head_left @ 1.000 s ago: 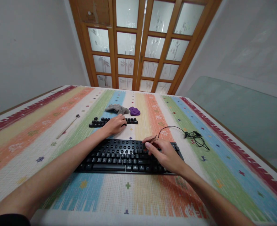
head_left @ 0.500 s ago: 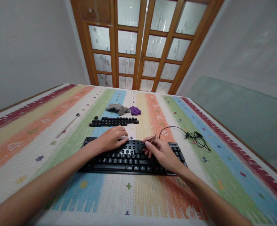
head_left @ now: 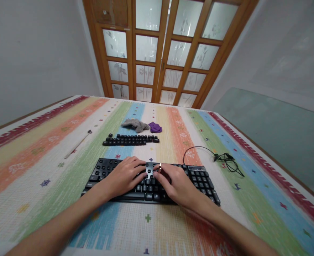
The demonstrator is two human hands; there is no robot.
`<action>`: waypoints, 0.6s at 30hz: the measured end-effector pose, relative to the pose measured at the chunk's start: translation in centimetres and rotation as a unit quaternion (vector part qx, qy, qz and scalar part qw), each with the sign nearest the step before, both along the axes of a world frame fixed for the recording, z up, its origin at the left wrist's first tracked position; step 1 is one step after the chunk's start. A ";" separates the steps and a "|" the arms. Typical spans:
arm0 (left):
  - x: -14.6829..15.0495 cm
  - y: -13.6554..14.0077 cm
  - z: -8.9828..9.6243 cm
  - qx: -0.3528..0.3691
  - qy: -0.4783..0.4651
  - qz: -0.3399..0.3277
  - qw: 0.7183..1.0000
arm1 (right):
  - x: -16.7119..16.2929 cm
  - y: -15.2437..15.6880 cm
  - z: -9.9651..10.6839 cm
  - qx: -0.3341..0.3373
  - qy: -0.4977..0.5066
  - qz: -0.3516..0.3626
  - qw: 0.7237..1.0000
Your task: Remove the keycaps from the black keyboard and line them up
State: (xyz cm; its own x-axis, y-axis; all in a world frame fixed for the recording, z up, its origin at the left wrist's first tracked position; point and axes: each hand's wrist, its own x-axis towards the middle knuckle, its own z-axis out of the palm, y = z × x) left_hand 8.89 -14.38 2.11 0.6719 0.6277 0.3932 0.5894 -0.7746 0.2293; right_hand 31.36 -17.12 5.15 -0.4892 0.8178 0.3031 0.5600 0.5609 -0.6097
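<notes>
A black keyboard lies in front of me, with bare switch posts showing in its upper rows where keycaps are off. My left hand rests over its left-middle part, index finger and thumb apart, with nothing visible between them. On the right, my right hand is closed around a small shiny metal tool, whose exact kind I cannot make out. Its fingertips are close to the bare posts in the middle, a short gap from my left fingertips. Both hands hide parts of the keys.
Beyond the keyboard, loose black keycaps lie in rows. Behind them are a grey cloth and a purple cloth. A thin brush lies left; a bundled black cable lies right. A striped tablecloth covers the table.
My right hand has moved left and down with the metal tool, toward the middle posts. My left hand has shifted slightly lower, and the two hands are closer together.
</notes>
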 end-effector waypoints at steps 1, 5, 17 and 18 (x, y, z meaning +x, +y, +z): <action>0.1 -0.1 0.1 0.002 0.000 0.001 1.000 | 0.0 0.4 0.3 -0.011 -0.007 -0.002 1.000; 0.2 -0.2 0.1 0.006 0.011 0.005 1.000 | 0.0 2.4 1.0 -0.067 -0.023 -0.036 0.997; 0.5 -0.5 1.1 -0.095 -0.074 -0.008 0.993 | 0.6 5.0 3.5 -0.146 0.009 0.031 0.989; 0.7 -0.7 1.3 -0.121 -0.103 -0.007 0.987 | 0.7 4.8 3.9 -0.122 0.002 0.040 0.992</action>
